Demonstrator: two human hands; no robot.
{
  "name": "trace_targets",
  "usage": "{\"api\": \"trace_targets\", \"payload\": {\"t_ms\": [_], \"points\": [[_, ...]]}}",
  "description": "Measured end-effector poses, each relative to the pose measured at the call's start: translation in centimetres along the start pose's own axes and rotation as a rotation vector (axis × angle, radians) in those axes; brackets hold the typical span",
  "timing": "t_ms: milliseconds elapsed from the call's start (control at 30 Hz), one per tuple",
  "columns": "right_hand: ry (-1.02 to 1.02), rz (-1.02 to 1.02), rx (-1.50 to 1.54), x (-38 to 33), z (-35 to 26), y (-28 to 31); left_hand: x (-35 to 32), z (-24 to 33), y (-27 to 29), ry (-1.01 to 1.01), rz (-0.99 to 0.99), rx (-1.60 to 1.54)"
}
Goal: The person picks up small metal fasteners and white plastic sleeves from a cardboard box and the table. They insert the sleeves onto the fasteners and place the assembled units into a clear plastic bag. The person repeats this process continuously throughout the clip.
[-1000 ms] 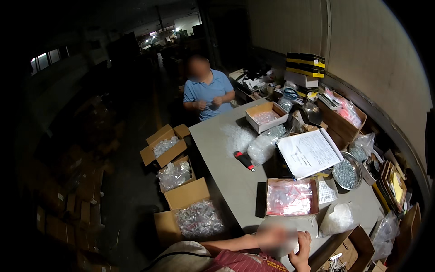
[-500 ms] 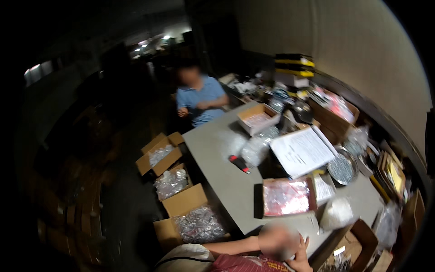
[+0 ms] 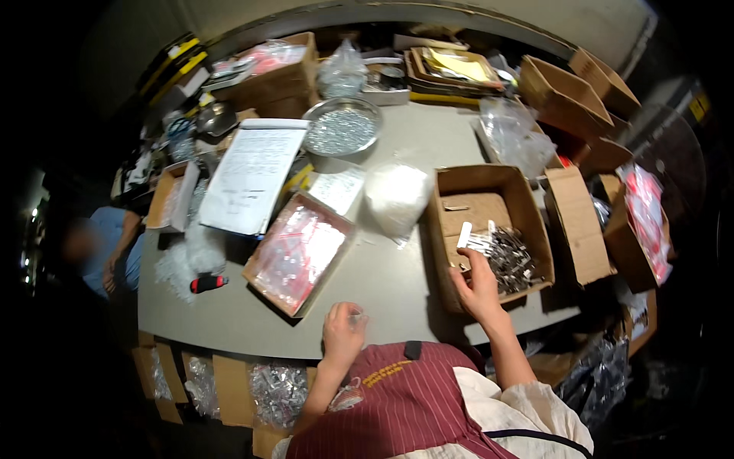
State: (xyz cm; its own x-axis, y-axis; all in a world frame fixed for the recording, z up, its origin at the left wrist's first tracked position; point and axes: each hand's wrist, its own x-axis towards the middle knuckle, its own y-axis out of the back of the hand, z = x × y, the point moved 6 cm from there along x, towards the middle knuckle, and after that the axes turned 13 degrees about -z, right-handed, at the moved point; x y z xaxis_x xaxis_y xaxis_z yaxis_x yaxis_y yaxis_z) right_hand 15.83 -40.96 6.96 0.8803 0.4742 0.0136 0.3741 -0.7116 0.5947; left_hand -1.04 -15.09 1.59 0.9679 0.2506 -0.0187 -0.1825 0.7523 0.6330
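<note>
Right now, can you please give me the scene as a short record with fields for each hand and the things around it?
left hand: raised above the near table edge, fingers pinching a small clear item
right hand: reaching into the open cardboard box, fingers at the pile of small metal parts
between the hands: grey table
left of centre: shallow box of pink-tinted bags
further back: round metal tray, paper sheet
other person: blue sleeve, far left
</note>
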Motion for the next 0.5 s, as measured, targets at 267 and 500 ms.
{"api": "trace_targets", "payload": {"t_ms": [267,500], "points": [[-0.009,-0.038,-0.370,4.6,4.6,5.3,0.0,0.3,-0.4,-0.004,-0.058,0.012],[0.061,-0.448,-0.836,10.0,8.5,0.6,0.3,-0.1,-1.0,-0.040,-0.077,0.009]]}}
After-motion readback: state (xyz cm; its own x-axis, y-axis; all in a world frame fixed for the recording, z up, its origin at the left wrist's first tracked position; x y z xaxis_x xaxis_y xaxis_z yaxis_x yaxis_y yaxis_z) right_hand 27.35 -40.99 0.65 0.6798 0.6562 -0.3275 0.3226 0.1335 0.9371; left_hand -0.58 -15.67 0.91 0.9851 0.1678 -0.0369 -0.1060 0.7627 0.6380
